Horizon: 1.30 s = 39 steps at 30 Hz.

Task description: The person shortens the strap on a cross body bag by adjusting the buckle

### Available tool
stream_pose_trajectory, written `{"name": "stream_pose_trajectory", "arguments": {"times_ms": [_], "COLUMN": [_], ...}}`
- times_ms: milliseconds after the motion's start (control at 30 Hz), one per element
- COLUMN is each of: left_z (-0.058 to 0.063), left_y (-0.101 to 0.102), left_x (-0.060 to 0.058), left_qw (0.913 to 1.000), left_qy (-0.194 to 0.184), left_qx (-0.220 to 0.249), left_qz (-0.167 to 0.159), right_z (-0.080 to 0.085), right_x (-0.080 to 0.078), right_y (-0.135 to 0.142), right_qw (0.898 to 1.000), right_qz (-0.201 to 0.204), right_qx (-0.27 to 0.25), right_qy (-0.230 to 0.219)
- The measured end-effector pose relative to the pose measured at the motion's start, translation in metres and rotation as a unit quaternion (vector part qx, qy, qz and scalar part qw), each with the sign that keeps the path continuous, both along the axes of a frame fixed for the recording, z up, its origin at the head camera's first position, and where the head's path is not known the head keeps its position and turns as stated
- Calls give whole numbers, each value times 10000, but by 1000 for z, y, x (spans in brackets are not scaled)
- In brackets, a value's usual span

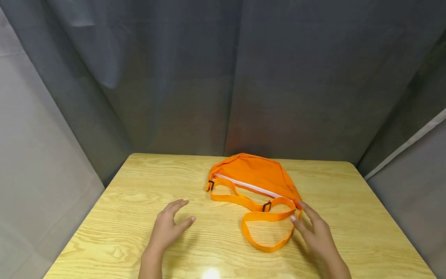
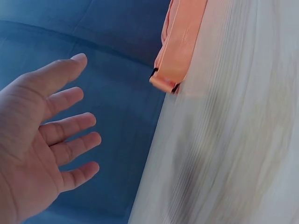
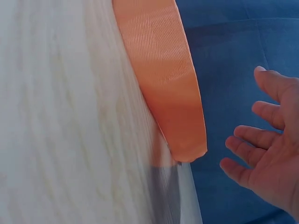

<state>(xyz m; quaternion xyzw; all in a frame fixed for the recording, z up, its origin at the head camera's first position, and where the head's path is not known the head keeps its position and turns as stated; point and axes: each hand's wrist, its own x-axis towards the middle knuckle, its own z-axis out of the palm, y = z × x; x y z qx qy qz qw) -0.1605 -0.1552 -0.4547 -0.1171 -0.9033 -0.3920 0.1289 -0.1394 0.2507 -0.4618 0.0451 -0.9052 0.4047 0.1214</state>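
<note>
An orange waist bag [image 1: 258,173] lies toward the far edge of the table, its white zipper [image 1: 249,186] facing the near side. Its lighter orange strap [image 1: 270,248] spreads in loops in front of it, with a black buckle [image 1: 266,206] on it. To the left of the bag, the left hand [image 1: 168,226] hovers over the table with fingers spread, holding nothing. The right hand [image 1: 316,232] is by the bag's right end and strap; in the right wrist view its fingers [image 3: 254,140] are spread and apart from the strap [image 3: 161,79].
The wooden table [image 1: 115,217] carries the bag. Dark grey curtains [image 1: 174,77] hang behind its far edge, and lighter grey panels [image 1: 42,135] stand at the left and right sides.
</note>
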Motion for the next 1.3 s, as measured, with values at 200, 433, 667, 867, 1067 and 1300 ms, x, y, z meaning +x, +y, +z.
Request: {"name": "stream_pose_trajectory", "arguments": {"times_ms": [200, 433, 667, 867, 1067, 1300], "left_z": [-4, -11, -18, -20, -25, -29], "left_y": [14, 28, 43, 59, 77, 96], "left_x": [-14, -27, -38, -47, -58, -71], "left_qw": [9994, 9973, 9922, 9864, 9788, 9721], "left_qy": [2, -92, -236, -247, -377, -489], "left_qx": [183, 415, 795, 1069, 1250, 1380], "left_qz": [-291, -595, -926, -1226, -1580, -1831], "right_z": [-2, -8, -14, -16, -18, -19], "right_x": [-8, -22, -36, -48, -64, -74], "right_y": [0, 3, 7, 7, 6, 9], "right_qw": [9991, 9972, 9931, 9899, 9834, 9836], "right_qz": [163, 351, 480, 485, 424, 496], "right_qx": [-322, -638, -1044, -1304, -1748, -1691], "right_qy": [238, 169, -237, -286, -253, -390]}}
